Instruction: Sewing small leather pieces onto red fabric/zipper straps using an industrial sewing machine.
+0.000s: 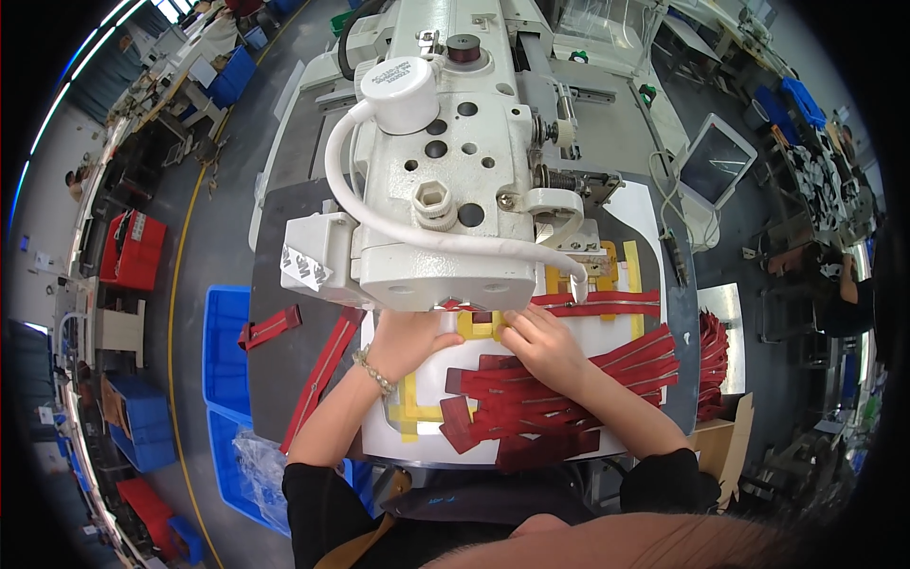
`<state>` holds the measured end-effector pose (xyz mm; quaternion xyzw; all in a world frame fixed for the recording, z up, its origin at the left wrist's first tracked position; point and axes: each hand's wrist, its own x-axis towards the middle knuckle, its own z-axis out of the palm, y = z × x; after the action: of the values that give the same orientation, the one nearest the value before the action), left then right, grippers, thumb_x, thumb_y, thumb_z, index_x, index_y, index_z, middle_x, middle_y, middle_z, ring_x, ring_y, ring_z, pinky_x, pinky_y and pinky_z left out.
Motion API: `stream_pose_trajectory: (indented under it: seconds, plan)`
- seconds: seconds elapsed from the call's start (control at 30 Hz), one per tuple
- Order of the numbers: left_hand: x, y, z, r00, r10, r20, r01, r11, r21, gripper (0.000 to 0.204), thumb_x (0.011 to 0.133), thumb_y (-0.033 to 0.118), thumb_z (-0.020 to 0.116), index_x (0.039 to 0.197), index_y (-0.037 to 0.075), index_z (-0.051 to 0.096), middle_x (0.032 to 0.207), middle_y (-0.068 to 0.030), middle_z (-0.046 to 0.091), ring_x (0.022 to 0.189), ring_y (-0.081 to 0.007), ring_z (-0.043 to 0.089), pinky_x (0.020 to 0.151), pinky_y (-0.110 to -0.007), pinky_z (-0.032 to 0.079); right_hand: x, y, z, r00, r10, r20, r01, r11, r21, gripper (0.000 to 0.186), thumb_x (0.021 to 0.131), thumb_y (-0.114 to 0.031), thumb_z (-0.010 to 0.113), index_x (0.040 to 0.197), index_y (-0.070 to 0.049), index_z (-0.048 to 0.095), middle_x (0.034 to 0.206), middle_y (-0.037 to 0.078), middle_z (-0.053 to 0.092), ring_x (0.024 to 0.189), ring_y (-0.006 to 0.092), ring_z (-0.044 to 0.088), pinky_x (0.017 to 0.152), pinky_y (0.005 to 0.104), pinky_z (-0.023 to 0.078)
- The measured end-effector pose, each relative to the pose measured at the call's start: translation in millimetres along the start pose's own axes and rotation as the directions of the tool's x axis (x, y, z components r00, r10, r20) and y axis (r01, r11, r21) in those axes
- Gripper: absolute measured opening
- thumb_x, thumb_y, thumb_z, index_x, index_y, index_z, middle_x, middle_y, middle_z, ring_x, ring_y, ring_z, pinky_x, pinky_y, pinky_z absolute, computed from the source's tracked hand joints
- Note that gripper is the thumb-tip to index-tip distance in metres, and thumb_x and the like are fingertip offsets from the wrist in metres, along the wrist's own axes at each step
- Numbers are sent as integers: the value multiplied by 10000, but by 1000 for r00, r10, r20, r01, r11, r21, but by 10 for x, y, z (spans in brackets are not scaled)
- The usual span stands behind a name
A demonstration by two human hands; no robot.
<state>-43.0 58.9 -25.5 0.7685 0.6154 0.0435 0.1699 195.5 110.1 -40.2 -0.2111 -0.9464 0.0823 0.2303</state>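
Below one big white machine (445, 190), the left hand (403, 343) and right hand (545, 349) flank one small yellow piece (480, 331); I cannot tell if their fingers hold it. One red zipper strip (616, 303) lies just past the right hand, two strips (322, 379) lie left, and many make a pile (521, 408). Two blue bins (224, 356) stand beside the dark surface (275, 389) on gray floor (232, 199).

Workshop floor (204, 270) around us

On our left we see a yellow line (171, 370); beyond it, a red crate (140, 251) and a blue crate (147, 443). Nearer, a blue bin (222, 433) holds clear plastic (261, 467). Far right, a person in dark clothing (850, 311).
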Motion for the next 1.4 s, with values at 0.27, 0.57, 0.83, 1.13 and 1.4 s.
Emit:
stream_pose_trajectory:
  seconds: [0.27, 0.57, 0.83, 1.13, 1.4]
  plan:
    - [-215, 225, 49, 978, 40, -203, 3, 979, 205, 688, 756, 510, 658, 1219, 23, 513, 1162, -127, 552, 1150, -310, 457, 1006, -491, 290, 283, 234, -161, 998, 6, -64, -11, 996, -87, 289, 733, -192, 679, 962, -51, 575, 1112, 102, 592, 914, 244, 586, 803, 361, 449]
    - [-136, 237, 82, 977, -10, -214, 41, 989, 144, 611, 788, 432, 648, 1244, 55, 496, 1228, -123, 507, 1186, -295, 430, 1001, -476, 304, 497, 754, 19, 957, 289, -29, -289, 957, 3, 468, 738, -293, 721, 1080, -4, 586, 1223, 223, 483, 1065, 367, 464, 838, 453, 380]
    - [-72, 71, 283, 829, 122, -546, -51, 988, 145, 146, 823, 119, 562, 944, 44, 592, 779, -69, 572, 777, -238, 552, 760, -367, 423, 355, 367, -147, 977, 214, 3, -212, 968, -137, 294, 718, -217, 719, 928, -45, 604, 1008, 113, 550, 990, 273, 505, 845, 394, 379]
    - [-84, 149, 219, 901, -12, -433, -47, 991, -127, 103, 879, 128, 512, 878, 32, 550, 723, -107, 579, 634, -283, 593, 568, -395, 466, 250, 349, -159, 951, 228, 209, -240, 970, 32, 244, 819, -259, 661, 894, -36, 597, 1081, 104, 520, 1012, 270, 500, 845, 351, 411]
    - [-65, 102, 263, 909, -52, -414, -11, 989, -150, 187, 924, 182, 476, 854, 29, 559, 704, -107, 595, 601, -279, 604, 532, -388, 468, 310, 528, -286, 904, 207, 375, -417, 626, 659, 234, 897, -246, 587, 851, -17, 585, 936, 77, 541, 909, 211, 515, 820, 319, 409]
